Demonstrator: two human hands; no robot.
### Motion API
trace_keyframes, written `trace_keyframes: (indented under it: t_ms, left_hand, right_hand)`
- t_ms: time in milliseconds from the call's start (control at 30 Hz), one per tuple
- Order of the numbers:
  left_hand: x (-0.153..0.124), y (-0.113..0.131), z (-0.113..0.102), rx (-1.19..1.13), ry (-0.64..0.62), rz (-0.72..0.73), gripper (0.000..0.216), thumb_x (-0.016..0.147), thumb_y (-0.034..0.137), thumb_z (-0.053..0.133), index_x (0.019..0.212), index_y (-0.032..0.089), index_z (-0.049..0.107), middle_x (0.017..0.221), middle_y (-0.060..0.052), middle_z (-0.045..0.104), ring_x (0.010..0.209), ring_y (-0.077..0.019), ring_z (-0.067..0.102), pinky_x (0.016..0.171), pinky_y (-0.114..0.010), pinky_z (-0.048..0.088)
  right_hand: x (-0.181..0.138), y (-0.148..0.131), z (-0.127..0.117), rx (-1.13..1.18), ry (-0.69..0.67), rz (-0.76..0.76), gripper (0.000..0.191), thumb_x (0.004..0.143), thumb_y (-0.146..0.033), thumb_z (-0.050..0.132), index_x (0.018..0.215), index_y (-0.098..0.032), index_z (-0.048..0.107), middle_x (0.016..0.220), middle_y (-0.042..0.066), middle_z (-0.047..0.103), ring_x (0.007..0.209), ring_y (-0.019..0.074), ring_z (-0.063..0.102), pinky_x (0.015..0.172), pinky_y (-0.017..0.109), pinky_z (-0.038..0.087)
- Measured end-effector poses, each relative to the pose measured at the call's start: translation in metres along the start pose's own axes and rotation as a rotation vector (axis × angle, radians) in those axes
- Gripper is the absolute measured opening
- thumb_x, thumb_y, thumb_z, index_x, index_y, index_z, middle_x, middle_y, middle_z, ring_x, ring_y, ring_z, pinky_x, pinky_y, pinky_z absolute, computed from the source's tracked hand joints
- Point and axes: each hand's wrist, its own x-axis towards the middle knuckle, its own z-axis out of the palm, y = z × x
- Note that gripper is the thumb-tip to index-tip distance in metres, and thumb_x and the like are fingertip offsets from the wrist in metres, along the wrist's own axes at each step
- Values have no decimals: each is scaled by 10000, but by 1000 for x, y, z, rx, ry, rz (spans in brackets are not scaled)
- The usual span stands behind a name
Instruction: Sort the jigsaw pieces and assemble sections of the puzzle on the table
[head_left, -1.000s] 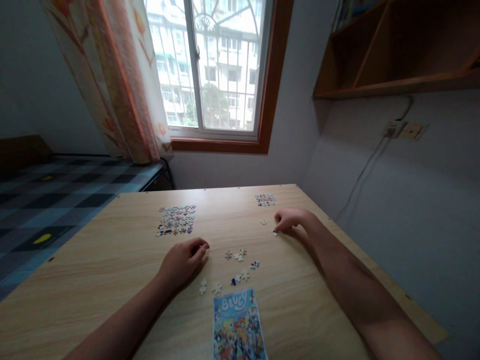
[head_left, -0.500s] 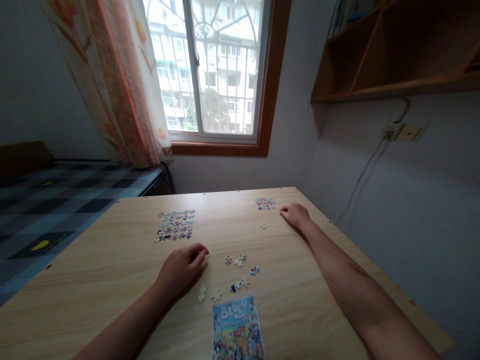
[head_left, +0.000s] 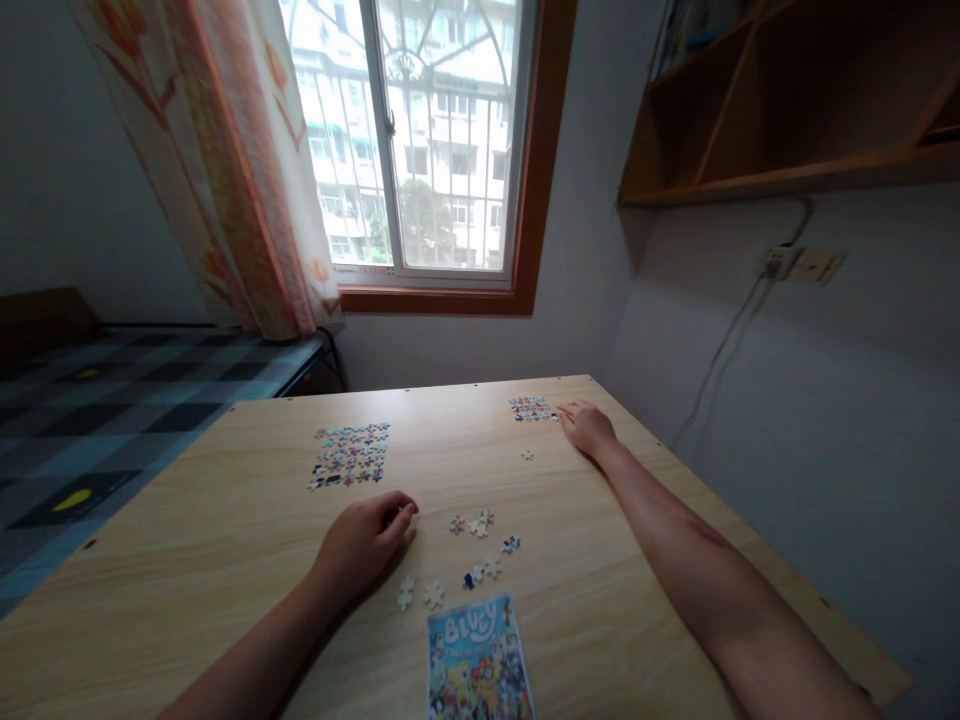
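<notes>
My left hand [head_left: 366,540] rests on the wooden table [head_left: 187,570] as a loose fist, with nothing visible in it. Just right of it lie several loose puzzle pieces [head_left: 480,523], and two pale face-down pieces [head_left: 420,594] sit below its fingers. My right hand [head_left: 586,425] reaches far forward, its fingers pinched together at the right edge of a small assembled puzzle patch [head_left: 529,408]. What they pinch is hidden. A single piece [head_left: 527,454] lies below that patch. A larger assembled patch [head_left: 350,455] lies at the far left. A colourful "Bluey" picture card [head_left: 476,660] lies nearest me.
A bed with a checked cover [head_left: 112,400] stands left of the table. Behind the table are a window [head_left: 420,140] and a patterned curtain [head_left: 225,170]. A wooden shelf [head_left: 787,110] hangs at the upper right, with a wall socket and cable [head_left: 780,265] below it.
My right hand pinched a piece off the table near the middle right, then moved forward to the small patch. That piece is gone from its spot. My left hand stayed put.
</notes>
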Motion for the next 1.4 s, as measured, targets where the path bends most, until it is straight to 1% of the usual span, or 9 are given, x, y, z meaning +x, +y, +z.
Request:
trace_keyframes:
  t_ms: [67,167,400,733,1067,1233,1400]
  left_hand:
    - [0,0,0,1,-1,1,332,889,407,423,876,227,701,835,-44,743,775,-216,656,700,-309,409]
    - [1,0,0,3,0,-4,321,879,400,431,883,226,701,856,-47,746,791,-220,660,708,-309,413]
    - [0,0,0,0,4,-2,323,880,409,435,884,231,705,860,-39,749,797,-218,664,711,-306,415]
    - [0,1,-1,-9,3,0,323,884,405,437,869,232,709,845,-39,750,784,-217,664,702,-309,420]
    - [0,1,0,-8,9,10,317,873,397,446,869,230,715,845,-47,748,776,-218,662,704,-308,430]
    - [0,1,1,-6,12,12,299,872,382,455,869,231,713,855,-49,751,788,-218,667,712,-310,438]
    - [-1,1,1,3,11,9,292,873,373,460,878,230,714,859,-47,751,790,-220,672,703,-311,438]
  right_hand:
    - [0,-1,2,-4,8,-1,400,1020,-352,387,1236,-199,687,1254,100,622,1146,196,530,1003,255,370]
    - [0,-3,6,-7,-10,-17,385,1012,-355,407,1142,-193,731,1168,109,648,1104,200,532,989,261,363]
    - [3,7,11,7,-16,-29,370,1002,-356,439,1239,-242,699,1131,98,646,1092,186,514,990,263,348]
    - [3,9,12,2,-14,-31,371,999,-386,444,1256,-279,691,1152,89,636,1085,186,506,990,272,346]
    - [1,6,11,10,-8,-30,390,1004,-381,424,1283,-271,673,1159,86,641,1096,184,508,991,261,349]
    - [0,5,10,17,-7,-35,372,991,-354,447,1243,-254,702,1144,91,644,1070,194,521,981,272,358]
    - [-4,-4,1,50,27,-55,385,993,-327,435,1252,-211,695,1126,105,651,1062,201,531,992,283,368]
